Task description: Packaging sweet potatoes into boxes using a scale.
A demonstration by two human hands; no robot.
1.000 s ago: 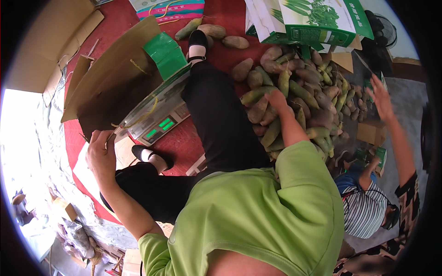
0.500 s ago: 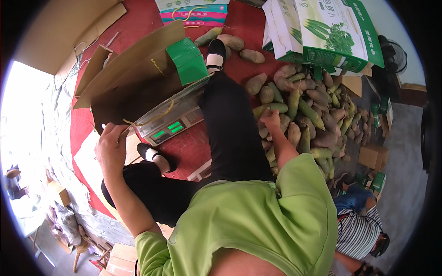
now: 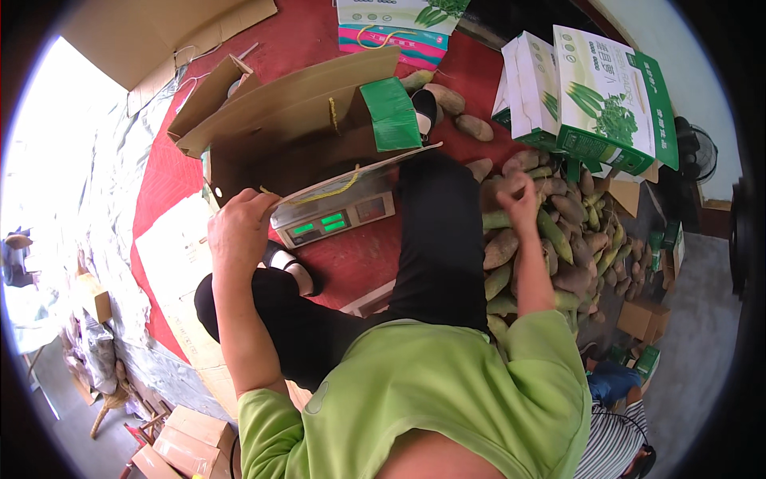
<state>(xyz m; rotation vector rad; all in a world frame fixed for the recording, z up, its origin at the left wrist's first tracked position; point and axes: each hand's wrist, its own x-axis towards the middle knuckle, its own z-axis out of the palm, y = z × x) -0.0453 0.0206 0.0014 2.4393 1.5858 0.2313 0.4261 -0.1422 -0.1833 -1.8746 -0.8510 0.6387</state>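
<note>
My left hand [image 3: 242,227] pinches the near left corner of an open cardboard box [image 3: 275,156], which has yellow cord handles and a green end flap. The box rests on a digital scale [image 3: 331,226] with lit green figures. To the right, my right hand [image 3: 520,199] is over a pile of radishes [image 3: 568,209], fingers curled in; what they hold, if anything, I cannot make out. The radishes are green and brownish, many coated with soil. My dark-trousered leg stands between the scale and the pile.
White-and-green printed cartons [image 3: 604,100] stand behind the pile, near a black fan [image 3: 696,150]. A few loose radishes [image 3: 474,128] lie on the red ground beyond my foot. A person in a striped top [image 3: 614,443] is at the lower right. Flattened cardboard [image 3: 177,259] lies left.
My view has shifted, so the box and pile appear farther right. My right hand has come away from a green radish and moved rightward over the pile. My left hand stays at the box corner.
</note>
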